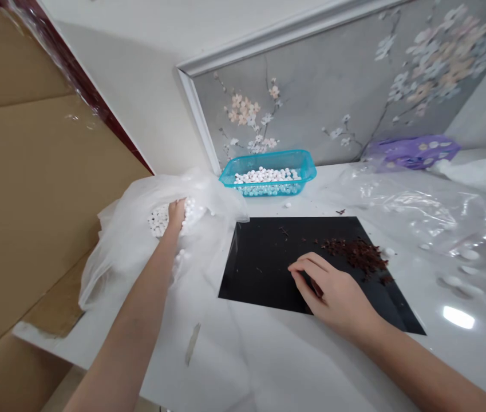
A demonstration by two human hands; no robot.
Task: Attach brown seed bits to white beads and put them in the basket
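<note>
My left hand (pixel 176 214) reaches down into a clear plastic bag (pixel 118 252) on the left, among many small white balls (pixel 159 221). Its fingertips are buried in the balls, so their closure is hidden. Over a black sheet (pixel 260 257) my right hand (pixel 328 289) is closed, thumb and forefinger pinched together. Anything between those fingertips is too small to make out. A loose pile of dark reddish-brown small pieces (pixel 360 256) lies on the sheet's right part, beyond the right hand. A few stray pieces are scattered across the sheet.
Behind the sheet stands a translucent blue basket (pixel 268 189) of white balls. Clear plastic wrapping (pixel 418 206) covers the right side, with a purple package (pixel 414 152) at the back. A cardboard box (pixel 32 200) borders the left. The white table (pixel 225 355) meets a wall with a framed floral panel (pixel 320 86).
</note>
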